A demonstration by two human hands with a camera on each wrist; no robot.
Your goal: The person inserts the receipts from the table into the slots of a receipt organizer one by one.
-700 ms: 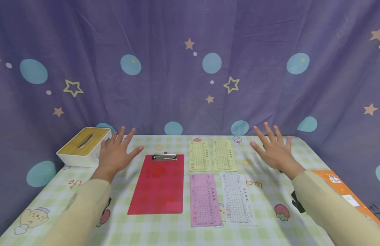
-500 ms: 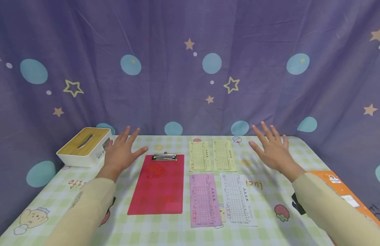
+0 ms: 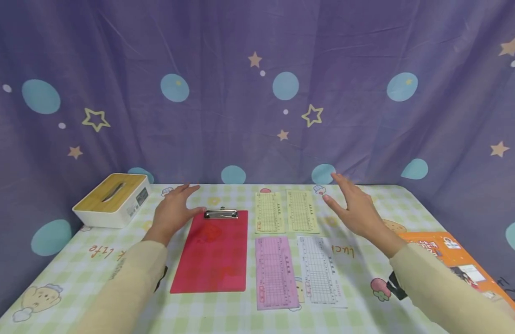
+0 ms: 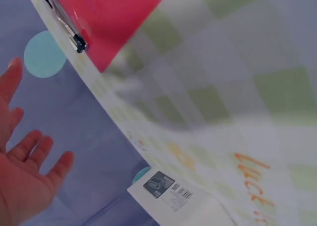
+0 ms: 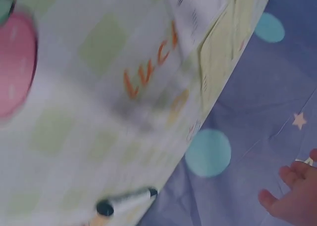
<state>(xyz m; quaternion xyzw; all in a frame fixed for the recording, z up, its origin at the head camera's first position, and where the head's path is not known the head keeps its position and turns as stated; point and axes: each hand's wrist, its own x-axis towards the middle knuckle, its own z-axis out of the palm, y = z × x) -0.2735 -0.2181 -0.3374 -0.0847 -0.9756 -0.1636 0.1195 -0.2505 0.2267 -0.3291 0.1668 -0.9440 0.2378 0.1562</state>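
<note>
In the head view my left hand hovers beside the upper left corner of a red clipboard, its fingers relaxed and holding nothing. The clipboard lies flat, with its metal clip at the far end. Over the right part of the table, my right hand is raised with loose fingers, also holding nothing. Between the hands lie two yellow printed slips, a pink slip and a white slip. The right wrist view shows a marker with dark ends, which my right hand hides in the head view.
A white tissue box with a wooden top stands at the back left. At the right edge lies an orange printed packet, partly covered by my sleeve. A checked cloth covers the table, and a purple curtain hangs behind.
Both hands have moved inward, the left toward the clipboard and the right toward the slips. Their spread fingers have come closer together. The head view has shifted slightly.
</note>
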